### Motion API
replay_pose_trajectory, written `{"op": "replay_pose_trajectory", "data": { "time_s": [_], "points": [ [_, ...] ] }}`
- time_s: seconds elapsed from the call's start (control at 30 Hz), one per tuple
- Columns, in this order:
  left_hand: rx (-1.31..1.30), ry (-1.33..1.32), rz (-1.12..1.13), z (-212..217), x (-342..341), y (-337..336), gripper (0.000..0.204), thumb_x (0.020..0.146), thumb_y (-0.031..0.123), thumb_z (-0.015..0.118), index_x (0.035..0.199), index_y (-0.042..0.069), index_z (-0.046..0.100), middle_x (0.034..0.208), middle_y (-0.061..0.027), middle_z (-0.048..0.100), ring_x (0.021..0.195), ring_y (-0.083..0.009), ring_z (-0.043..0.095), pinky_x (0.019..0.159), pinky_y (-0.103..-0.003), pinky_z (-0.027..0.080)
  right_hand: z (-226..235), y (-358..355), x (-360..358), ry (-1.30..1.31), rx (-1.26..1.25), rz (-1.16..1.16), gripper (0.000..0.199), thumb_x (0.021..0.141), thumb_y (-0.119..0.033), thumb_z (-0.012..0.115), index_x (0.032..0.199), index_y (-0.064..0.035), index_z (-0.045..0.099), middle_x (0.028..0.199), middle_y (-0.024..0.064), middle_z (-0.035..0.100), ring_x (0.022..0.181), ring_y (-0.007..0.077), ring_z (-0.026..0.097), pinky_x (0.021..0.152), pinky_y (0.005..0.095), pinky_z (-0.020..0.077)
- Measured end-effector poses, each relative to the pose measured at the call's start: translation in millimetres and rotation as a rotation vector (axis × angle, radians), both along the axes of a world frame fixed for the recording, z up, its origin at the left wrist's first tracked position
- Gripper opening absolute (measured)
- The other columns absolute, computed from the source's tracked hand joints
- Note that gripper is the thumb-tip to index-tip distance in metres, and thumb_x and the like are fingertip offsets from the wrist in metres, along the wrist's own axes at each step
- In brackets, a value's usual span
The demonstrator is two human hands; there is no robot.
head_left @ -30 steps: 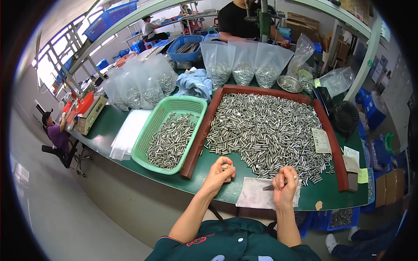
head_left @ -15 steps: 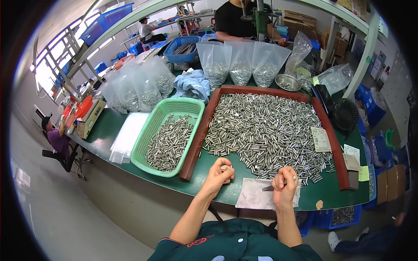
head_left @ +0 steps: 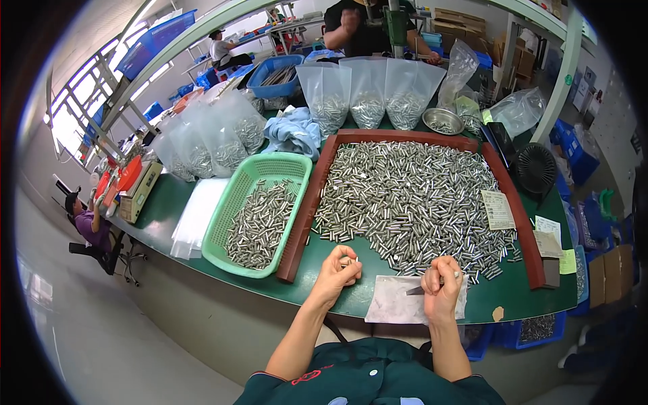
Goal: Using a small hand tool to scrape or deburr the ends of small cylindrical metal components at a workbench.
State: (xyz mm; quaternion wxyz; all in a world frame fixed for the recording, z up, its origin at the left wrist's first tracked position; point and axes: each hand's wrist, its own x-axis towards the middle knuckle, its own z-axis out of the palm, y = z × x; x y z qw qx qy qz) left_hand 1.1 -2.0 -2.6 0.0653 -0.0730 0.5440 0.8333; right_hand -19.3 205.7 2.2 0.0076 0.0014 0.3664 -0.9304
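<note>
A heap of short silver metal pins [head_left: 405,196] covers the green table [head_left: 317,260] inside a reddish-brown frame [head_left: 405,137]. In front of the heap's near left edge, my left hand [head_left: 336,275] is curled closed, with the bright end of a metal pin showing at its fingertips. My right hand [head_left: 441,287] is a fist around a slim tool whose dark, tapered blade [head_left: 415,291] points left; its exact kind is hidden by my fingers. Beneath that blade lies a pale, smudged cloth [head_left: 391,302]. More pins partly fill the green plastic basket [head_left: 214,233] to the left.
Clear bags of pins [head_left: 368,94] stand behind the frame, beside a blue cloth [head_left: 293,131]. Metal bowl [head_left: 443,121], black fan [head_left: 535,169] and paper slips [head_left: 497,210] are right. A co-worker [head_left: 351,30] sits opposite; another person [head_left: 94,223] works far left.
The view has shifted slightly. Both my hands keep nearly the same pose. The co-worker opposite has raised a hand, and the person at the lower right has moved farther right.
</note>
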Motion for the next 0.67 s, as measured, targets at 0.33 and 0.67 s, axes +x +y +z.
{"op": "replay_pose_trajectory", "data": {
  "time_s": [0.33,0.67],
  "points": [
    [0.015,0.014,-0.021,-8,8,1,0.016,0.083,0.003,0.048,0.099,0.004,0.045,0.068,-0.0058,0.052,0.048,-0.0024,0.031,0.042,-0.017,0.022,1,3,11,0.0,0.007,0.0,0.013,0.083,-0.009,0.046,0.073,-0.0016,0.051,0.044,-0.0032,0.034,0.037,0.0041,0.026,0.036,0.0204,0.0194],
    [-0.118,0.002,-0.02,-6,3,3,0.025,0.083,0.008,0.052,0.106,0.008,0.041,0.068,-0.0047,0.053,0.052,-0.0032,0.036,0.045,-0.016,0.025,-9,4,4,-0.031,0.02,0.025,0.014,0.083,-0.013,0.048,0.076,-0.0006,0.05,0.045,-0.0026,0.034,0.038,0.0043,0.026,0.038,0.0214,0.0185]
  ]
}}
